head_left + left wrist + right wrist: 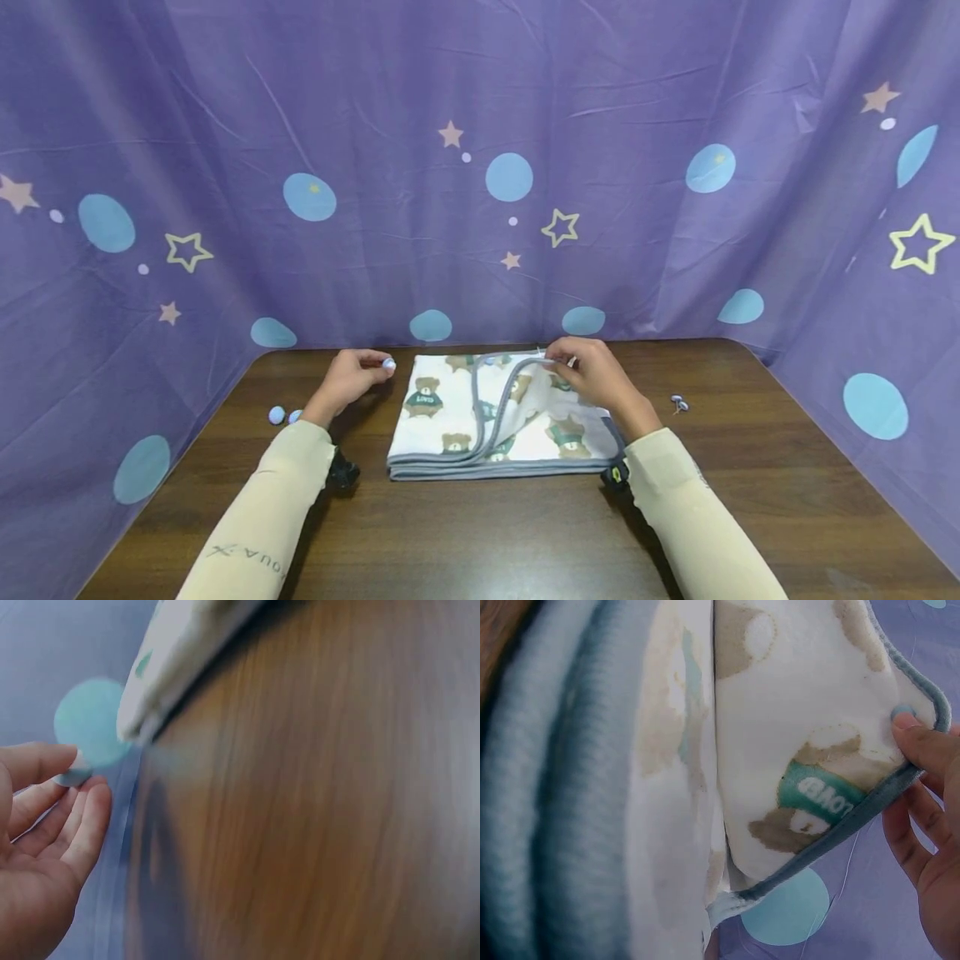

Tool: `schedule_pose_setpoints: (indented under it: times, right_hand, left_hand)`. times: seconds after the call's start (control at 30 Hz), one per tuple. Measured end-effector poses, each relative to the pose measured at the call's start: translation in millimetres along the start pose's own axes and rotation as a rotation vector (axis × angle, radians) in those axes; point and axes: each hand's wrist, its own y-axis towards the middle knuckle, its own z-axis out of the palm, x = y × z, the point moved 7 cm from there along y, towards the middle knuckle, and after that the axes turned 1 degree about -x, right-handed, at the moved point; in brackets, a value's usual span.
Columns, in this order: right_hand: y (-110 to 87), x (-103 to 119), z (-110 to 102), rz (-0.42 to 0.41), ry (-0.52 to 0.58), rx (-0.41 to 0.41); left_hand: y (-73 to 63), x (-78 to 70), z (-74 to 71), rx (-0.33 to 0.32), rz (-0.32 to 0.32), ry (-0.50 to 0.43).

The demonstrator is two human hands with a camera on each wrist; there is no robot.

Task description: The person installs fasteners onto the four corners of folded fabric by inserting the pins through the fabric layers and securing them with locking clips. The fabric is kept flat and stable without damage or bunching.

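Observation:
A folded white blanket (447,425) with brown bears and grey-blue edging lies on the wooden table. My left hand (348,382), beyond its left side, pinches a small pale-blue round-topped fastener (73,777) between thumb and fingers, apart from the blanket. At the blanket's far side, my right hand (596,379) pinches an edged corner of the top layer and holds it raised. The right wrist view shows the thumb on the lifted fabric (810,697), the other fingers behind it. A small blue spot touches the thumb tip there; I cannot tell what it is.
Two pale-blue round pieces (277,415) lie beside my left wrist. To the right of the blanket are two similar blue pieces (678,403), with thin pale stems. A purple curtain (375,250) with stars and dots hangs along the table's back and sides.

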Motion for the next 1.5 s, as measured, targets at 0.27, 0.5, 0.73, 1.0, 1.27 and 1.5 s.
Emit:
schedule_pose_setpoints:
  times: [0.27,0.5,0.73,1.0,1.27,1.5]
  right_hand:
    - [-1.1,1.4,3.2,0.019,-0.029,0.033]
    - [-0.3,4.0,2.9,-0.003,-0.046,0.044]
    - [-1.0,2.7,3.5,-0.005,-0.065,0.066]
    - [0.2,4.4,2.4,0.001,-0.057,0.067]
    - [0.1,3.1,3.4,0.008,-0.043,0.079]
    - [-0.2,3.7,3.6,-0.006,-0.034,0.086]
  left_hand:
    - [4.4,-17.4,48.5,0.033,-0.020,-0.265]
    - [6.6,-52.8,83.5,0.082,0.014,-0.329]
    - [8.6,-88.6,113.9,0.111,0.051,-0.417]
    - [10.2,-116.8,143.9,0.137,0.073,-0.452]
    - [9.4,-136.9,163.3,0.162,0.110,-0.504]
    - [7.7,-147.1,170.1,0.166,0.157,-0.506]
